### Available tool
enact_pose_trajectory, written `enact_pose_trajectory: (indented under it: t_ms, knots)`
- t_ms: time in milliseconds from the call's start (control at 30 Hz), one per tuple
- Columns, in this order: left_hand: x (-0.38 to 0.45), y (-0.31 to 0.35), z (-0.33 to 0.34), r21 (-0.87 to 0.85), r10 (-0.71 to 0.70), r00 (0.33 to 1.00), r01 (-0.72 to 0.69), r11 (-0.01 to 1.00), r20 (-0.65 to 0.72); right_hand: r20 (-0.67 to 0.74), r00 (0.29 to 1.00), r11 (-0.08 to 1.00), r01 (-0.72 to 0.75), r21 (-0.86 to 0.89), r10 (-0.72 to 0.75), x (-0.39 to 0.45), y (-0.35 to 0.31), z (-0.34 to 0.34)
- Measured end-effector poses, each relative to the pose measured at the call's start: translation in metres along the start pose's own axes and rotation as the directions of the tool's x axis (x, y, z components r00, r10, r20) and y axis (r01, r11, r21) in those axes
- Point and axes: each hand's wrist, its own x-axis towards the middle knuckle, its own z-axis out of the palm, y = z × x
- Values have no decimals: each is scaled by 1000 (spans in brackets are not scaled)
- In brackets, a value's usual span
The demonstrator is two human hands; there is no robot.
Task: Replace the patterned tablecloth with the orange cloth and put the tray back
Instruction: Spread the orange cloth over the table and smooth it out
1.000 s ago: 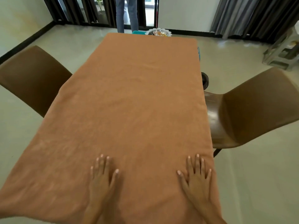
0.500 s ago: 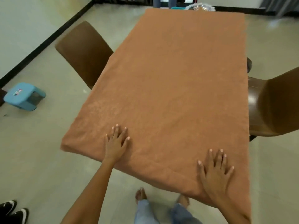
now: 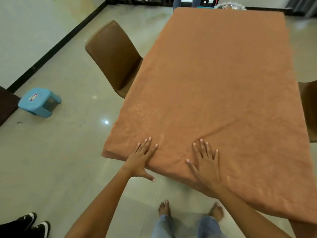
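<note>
The orange cloth (image 3: 221, 79) covers the whole table top and hangs over its near edge. My left hand (image 3: 142, 158) lies flat with straight fingers on the cloth at the near left edge, its thumb hanging off below the edge. My right hand (image 3: 206, 162) presses flat on the cloth a little to the right, fingers spread, with a crease running from it toward the right. A clear tray (image 3: 229, 6) shows just beyond the table's far end. No patterned tablecloth is in sight.
A brown chair (image 3: 113, 55) stands at the table's left side and another brown chair (image 3: 308, 110) at the right. A blue stool (image 3: 38, 102) sits on the floor to the left. Black shoes (image 3: 29, 224) lie bottom left. A person's legs (image 3: 185, 1) stand beyond the far end.
The view has swung left and down. My right hand has slid left along the near edge, closer to my left hand, raising a crease in the cloth.
</note>
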Motion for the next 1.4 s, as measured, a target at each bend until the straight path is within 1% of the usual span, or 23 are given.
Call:
enact_pose_trajectory:
  t_ms: [67, 133, 200, 233, 300, 367, 400, 433, 467, 500, 533, 567, 600, 633, 700, 800, 900, 967, 1100, 1233, 1300, 1333, 1400]
  knots:
    - [-5, -19, 7, 109, 110, 994, -108, 988, -12, -28, 1000, 1000, 6, -5, -6, -1, 0, 2]
    - [-5, -30, 9, 120, 170, 984, -163, 979, -53, -30, 1000, 1000, 7, -1, -7, -2, 0, 2]
    - [-5, -42, 11, 178, 323, 939, -300, 937, -116, -31, 999, 1000, 7, 0, -7, -2, -1, 1]
    - [-6, -47, 10, 211, 391, 913, -361, 908, -119, -31, 999, 1000, 13, 2, -13, -2, -1, 1]
    - [-5, -53, 5, 230, 438, 895, -411, 882, -82, -35, 999, 1000, 26, 14, -26, -3, 0, 0]
    - [-3, -46, -9, 194, 427, 902, -407, 892, -71, -32, 999, 999, 42, 15, -41, -4, 2, -1]
    - [-2, -42, -17, 143, 396, 915, -383, 913, -74, -33, 998, 999, 48, 10, -47, -5, 2, -1]
    - [-1, -40, -25, 45, 308, 949, -305, 951, -74, -36, 998, 999, 50, 6, -50, -7, 2, -1]
    - [2, -40, -34, -86, 179, 976, -190, 978, -123, -41, 998, 999, 48, 8, -48, -7, 3, -1]
    - [5, -44, -39, -176, 47, 975, -86, 981, -216, -46, 998, 999, 42, 14, -41, -8, 3, -2]
    - [9, -50, -43, -226, -91, 950, 22, 974, -298, -48, 998, 999, 39, 18, -38, -8, 4, -2]
    - [12, -60, -40, -255, -229, 926, 153, 955, -301, -48, 998, 999, 41, 16, -40, -8, 3, -3]
    - [13, -68, -34, -265, -341, 910, 278, 924, -236, -46, 998, 999, 43, 13, -43, -7, 3, -2]
    - [12, -74, -26, -265, -411, 898, 362, 894, -159, -39, 998, 999, 41, 14, -41, -7, 3, -2]
    - [7, -77, -5, -231, -440, 891, 407, 884, -113, -25, 999, 999, 34, 15, -33, -6, 2, 0]
    - [0, -73, 11, -230, -442, 882, 402, 886, -163, -48, 999, 1000, -20, 13, 21, -3, -5, -4]
    - [-7, -75, 13, -275, -432, 877, 371, 887, -211, -121, 986, 990, -102, 99, 114, 16, -35, -14]
    - [-19, -73, 17, -273, -410, 878, 343, 899, -247, -137, 987, 991, -70, 116, 86, 37, -60, -17]
    - [-52, -63, 35, -320, -397, 871, 303, 898, -290, -49, 998, 998, 43, 55, -41, 64, -93, -4]
    - [-79, -54, 49, -278, -382, 869, 301, 912, -313, -43, 997, 998, 67, 15, -66, 36, -101, 12]
    - [-83, -56, 45, -243, -360, 864, 287, 927, -353, -45, 997, 998, 65, 7, -65, 15, -104, 19]
    - [-82, -60, 38, -255, -372, 840, 288, 923, -396, -48, 997, 998, 57, 1, -57, 8, -107, 19]
    - [-71, -74, 16, -358, -489, 754, 353, 864, -438, -107, 993, 999, 49, 24, -46, 4, -113, 11]
